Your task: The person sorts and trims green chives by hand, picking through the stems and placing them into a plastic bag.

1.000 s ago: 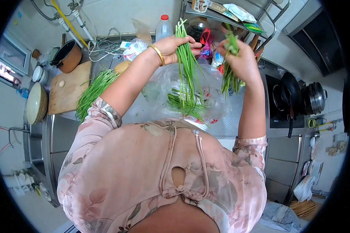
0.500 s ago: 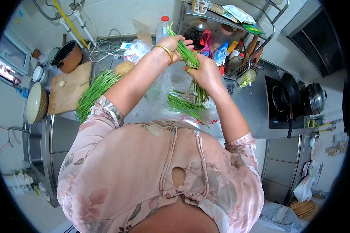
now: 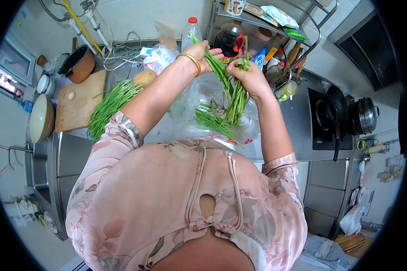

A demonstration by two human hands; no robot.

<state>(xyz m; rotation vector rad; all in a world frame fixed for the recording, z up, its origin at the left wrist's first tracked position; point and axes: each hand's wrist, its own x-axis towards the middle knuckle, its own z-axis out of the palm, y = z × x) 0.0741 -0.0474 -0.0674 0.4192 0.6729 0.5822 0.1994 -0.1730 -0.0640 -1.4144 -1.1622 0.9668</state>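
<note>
A bunch of garlic chives [image 3: 219, 70] rests in my left hand [image 3: 202, 56], its thumb over the stalks and its fingertips stretched past them. My right hand [image 3: 252, 80] pinches some stalks whose ends stick up above the fingers. More chives [image 3: 236, 106] hang below both hands in a tangle. Underneath, on a clear plastic bag [image 3: 203, 90], lies a loose pile of chives [image 3: 211, 121] with brownish bits. Left of my left forearm is a larger heap of chives [image 3: 113, 108], laid close to a potato [image 3: 144, 78].
A cutting board [image 3: 79, 106] with a small pale round item, a cream bowl [image 3: 43, 118] and a brown pot [image 3: 80, 65] stand to the left. Behind are a red-capped bottle [image 3: 191, 31] and a metal rack [image 3: 253, 21]. A black wok [image 3: 337, 104] sits on the stove at right.
My right hand has moved right and slightly down, away from the left hand, with stalks in its fingers. The chives between the hands have spread apart. My left hand stays nearly in place.
</note>
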